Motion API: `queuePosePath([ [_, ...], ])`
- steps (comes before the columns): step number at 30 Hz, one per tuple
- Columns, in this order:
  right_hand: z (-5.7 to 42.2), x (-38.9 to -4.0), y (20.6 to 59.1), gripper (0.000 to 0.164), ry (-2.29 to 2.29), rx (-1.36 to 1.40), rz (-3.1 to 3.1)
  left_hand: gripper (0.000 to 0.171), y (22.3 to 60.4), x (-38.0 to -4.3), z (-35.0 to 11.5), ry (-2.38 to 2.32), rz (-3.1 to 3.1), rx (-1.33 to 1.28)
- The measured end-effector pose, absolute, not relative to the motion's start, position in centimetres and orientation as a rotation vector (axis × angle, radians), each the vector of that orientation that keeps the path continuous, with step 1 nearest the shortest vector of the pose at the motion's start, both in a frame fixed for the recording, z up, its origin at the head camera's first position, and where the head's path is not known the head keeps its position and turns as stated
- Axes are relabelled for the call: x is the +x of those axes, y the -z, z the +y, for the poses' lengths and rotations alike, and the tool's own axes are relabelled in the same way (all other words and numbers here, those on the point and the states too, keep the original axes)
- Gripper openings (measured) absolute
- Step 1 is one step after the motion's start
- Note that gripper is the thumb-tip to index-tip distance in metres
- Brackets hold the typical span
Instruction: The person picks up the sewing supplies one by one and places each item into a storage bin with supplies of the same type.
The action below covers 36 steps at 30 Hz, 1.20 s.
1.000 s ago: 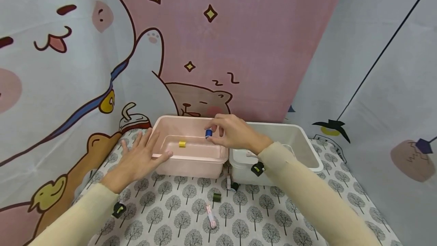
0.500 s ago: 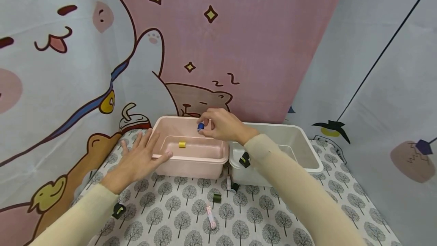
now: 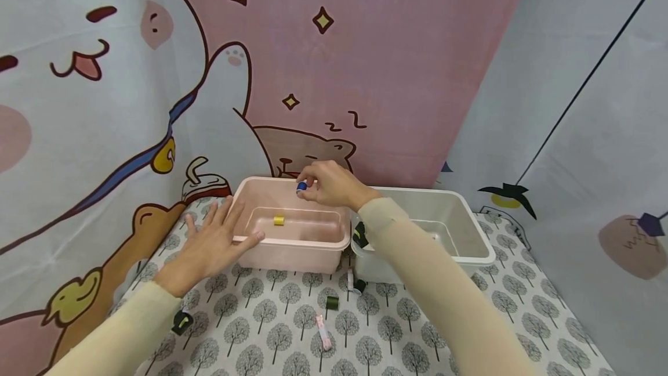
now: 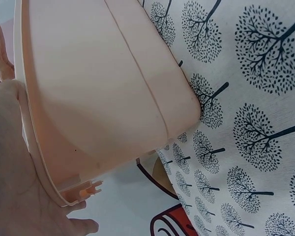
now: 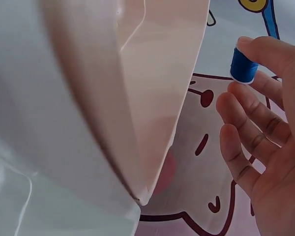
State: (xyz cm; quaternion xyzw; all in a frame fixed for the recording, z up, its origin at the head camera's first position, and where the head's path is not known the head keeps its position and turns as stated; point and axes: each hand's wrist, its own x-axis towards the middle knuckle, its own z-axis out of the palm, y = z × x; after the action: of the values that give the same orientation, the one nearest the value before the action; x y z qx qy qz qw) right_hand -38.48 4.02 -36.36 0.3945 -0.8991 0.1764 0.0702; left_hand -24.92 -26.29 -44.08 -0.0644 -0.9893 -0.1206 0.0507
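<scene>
My right hand [image 3: 334, 183] pinches a blue thread spool [image 5: 244, 66] between thumb and fingertips, over the back part of the pink bin [image 3: 292, 253]. In the right wrist view the spool's white end rim shows, and the other fingers are loosely bent. My left hand [image 3: 211, 241] rests with spread fingers on the pink bin's front left rim; in the left wrist view that hand [image 4: 19, 172] lies along the rim. Inside the pink bin a yellow thread spool [image 3: 279, 221] lies on the floor.
A white bin [image 3: 472, 225] stands right of the pink one, partly behind my right forearm. On the tree-print cloth in front lie a dark green spool [image 3: 331, 303], a black spool [image 3: 359, 286] with a small white item [image 3: 350, 278] beside it, and a pink wrapped stick [image 3: 323, 332].
My right hand has moved left and slightly up with the blue spool, now above the back of the pink bin. The left hand stays at the rim.
</scene>
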Motion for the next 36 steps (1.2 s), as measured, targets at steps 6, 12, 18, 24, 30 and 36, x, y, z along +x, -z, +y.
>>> queuePosePath([
  [6, 3.4, -39.1, 36.3, 0.031, -0.577, 1.133, -2.751, 0.11, 44.0, -24.9, -26.2, 0.371, -3.007, -0.2],
  [12, 2.8, -39.2, 36.4, 0.03, -0.598, 1.059, -2.78, 0.109, 44.0, -24.8, -25.9, 0.375, -3.008, -0.205],
  [18, 2.5, -39.5, 36.5, 0.038, -0.596, 1.012, -2.801, 0.109, 43.9, -24.8, -25.8, 0.37, -3.01, -0.206],
  [24, 2.3, -39.4, 36.4, 0.057, -0.551, 0.935, -2.873, 0.107, 43.9, -24.8, -25.7, 0.366, -3.013, -0.212],
  [30, 2.3, -38.8, 36.3, 0.053, -0.537, 0.934, -2.884, 0.108, 43.8, -24.8, -25.8, 0.365, -3.014, -0.208],
  [36, 2.4, -38.5, 36.1, 0.05, -0.527, 0.972, -2.865, 0.109, 43.8, -24.7, -26.0, 0.385, -3.015, -0.197],
])
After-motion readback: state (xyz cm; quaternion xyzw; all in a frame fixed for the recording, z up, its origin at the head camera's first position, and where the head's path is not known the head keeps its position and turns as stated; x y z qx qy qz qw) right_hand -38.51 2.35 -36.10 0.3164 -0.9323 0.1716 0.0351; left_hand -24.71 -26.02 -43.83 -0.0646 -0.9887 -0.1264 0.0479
